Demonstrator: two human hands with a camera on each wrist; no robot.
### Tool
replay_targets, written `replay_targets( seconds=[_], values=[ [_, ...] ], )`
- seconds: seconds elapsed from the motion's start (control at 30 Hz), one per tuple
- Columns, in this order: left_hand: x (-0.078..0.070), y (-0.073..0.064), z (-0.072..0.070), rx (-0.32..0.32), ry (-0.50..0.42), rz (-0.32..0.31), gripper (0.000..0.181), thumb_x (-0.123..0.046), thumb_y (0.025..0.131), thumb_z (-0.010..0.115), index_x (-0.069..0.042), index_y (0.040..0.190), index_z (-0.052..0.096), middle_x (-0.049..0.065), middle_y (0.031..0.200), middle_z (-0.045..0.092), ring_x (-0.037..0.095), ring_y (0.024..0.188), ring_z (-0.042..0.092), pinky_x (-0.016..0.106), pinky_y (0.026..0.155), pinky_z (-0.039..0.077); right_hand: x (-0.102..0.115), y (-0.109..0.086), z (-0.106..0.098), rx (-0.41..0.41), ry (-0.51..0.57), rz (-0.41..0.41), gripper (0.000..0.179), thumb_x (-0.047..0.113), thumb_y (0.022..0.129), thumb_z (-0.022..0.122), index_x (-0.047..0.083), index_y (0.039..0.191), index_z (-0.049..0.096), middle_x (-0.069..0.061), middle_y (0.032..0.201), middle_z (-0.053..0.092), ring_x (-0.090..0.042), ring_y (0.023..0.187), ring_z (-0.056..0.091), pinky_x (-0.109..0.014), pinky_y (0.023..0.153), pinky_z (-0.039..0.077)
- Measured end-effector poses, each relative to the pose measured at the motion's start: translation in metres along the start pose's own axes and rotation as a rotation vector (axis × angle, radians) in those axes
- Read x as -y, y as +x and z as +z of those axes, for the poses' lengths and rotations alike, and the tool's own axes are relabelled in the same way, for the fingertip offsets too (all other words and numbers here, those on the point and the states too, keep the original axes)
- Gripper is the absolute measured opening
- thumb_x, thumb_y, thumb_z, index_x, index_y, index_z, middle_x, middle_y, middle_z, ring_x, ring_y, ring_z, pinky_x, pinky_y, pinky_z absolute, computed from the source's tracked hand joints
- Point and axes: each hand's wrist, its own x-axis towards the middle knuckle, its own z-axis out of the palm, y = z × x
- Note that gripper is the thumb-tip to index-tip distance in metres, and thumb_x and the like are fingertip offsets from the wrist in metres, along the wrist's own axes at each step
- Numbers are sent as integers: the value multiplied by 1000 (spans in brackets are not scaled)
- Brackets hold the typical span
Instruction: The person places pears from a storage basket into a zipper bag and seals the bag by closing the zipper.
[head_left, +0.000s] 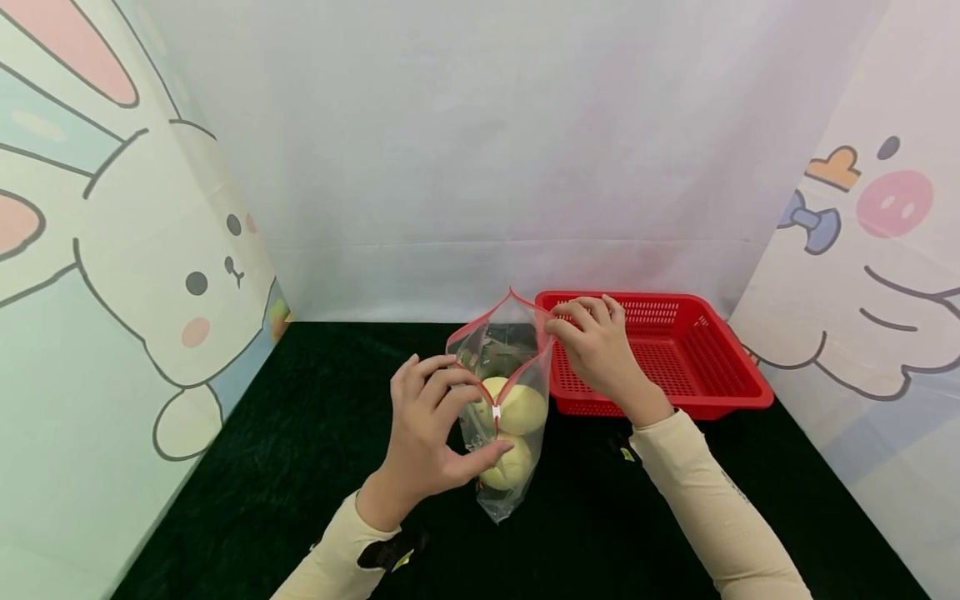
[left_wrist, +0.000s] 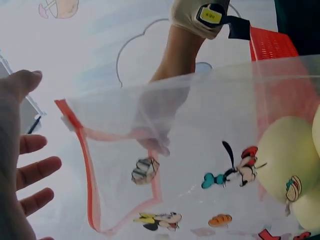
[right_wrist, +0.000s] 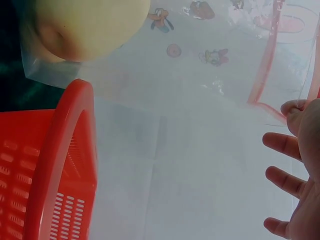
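A clear zip bag [head_left: 528, 467] with a red zip edge and small cartoon prints stands upright on the cloth, its mouth spread wide. Pale yellow round fruits [head_left: 523, 411] lie in its lower part; one fruit [left_wrist: 285, 155] also shows in the left wrist view. A white slider [head_left: 496, 412] sits on the near side of the zip. My right hand [head_left: 598, 346] pinches the bag's right rim between thumb and forefinger, other fingers apart. Beside the left rim is my left hand [head_left: 431, 425], its thumb and fingers spread; the left wrist view shows its fingers [left_wrist: 39, 172] away from the plastic.
Behind and right of the bag stands a red plastic basket [head_left: 731, 367] with slotted walls; no contents show in it. Dark green cloth [head_left: 300, 467] covers the table. A white backdrop [head_left: 487, 150] rises at the back, with cartoon-printed panels at both sides.
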Motion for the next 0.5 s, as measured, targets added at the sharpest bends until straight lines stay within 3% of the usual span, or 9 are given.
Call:
replay_targets(
  seconds=[0.13, 0.3, 0.4, 0.5],
  values=[
    [-5, 1, 2, 6, 30, 34, 37, -49, 91, 64, -13, 84, 63, 2, 92, 62, 34, 103, 56, 67, 94, 30, 0, 0, 1, 6, 7, 3, 26, -9, 85, 69, 12, 100, 66, -15, 109, 62, -41, 102, 52, -70, 89, 31],
    [-6, -2, 5, -9, 50, 49, 27, -35, 94, 62, -14, 77, 62, 1, 88, 62, 33, 102, 58, 68, 94, 31, -1, -2, 2, 12, 9, 5, 22, -6, 89, 67, 12, 101, 65, -16, 109, 62, -41, 103, 52, -70, 90, 31],
    [-5, -5, 6, -20, 43, 45, 25, -27, 93, 61, -14, 73, 62, 0, 86, 63, 32, 101, 59, 67, 94, 32, -2, -4, 2, 11, 8, 10, 12, 5, 101, 56, 13, 101, 65, -16, 110, 62, -41, 103, 52, -70, 89, 32],
    [-4, -7, 6, -27, 49, 37, 25, -23, 94, 61, -13, 71, 64, 0, 82, 65, 30, 98, 61, 65, 94, 34, -3, -5, 2, 14, 16, 17, 27, 20, 109, 40, 14, 102, 65, -16, 111, 61, -41, 103, 52, -70, 89, 31]
  ],
)
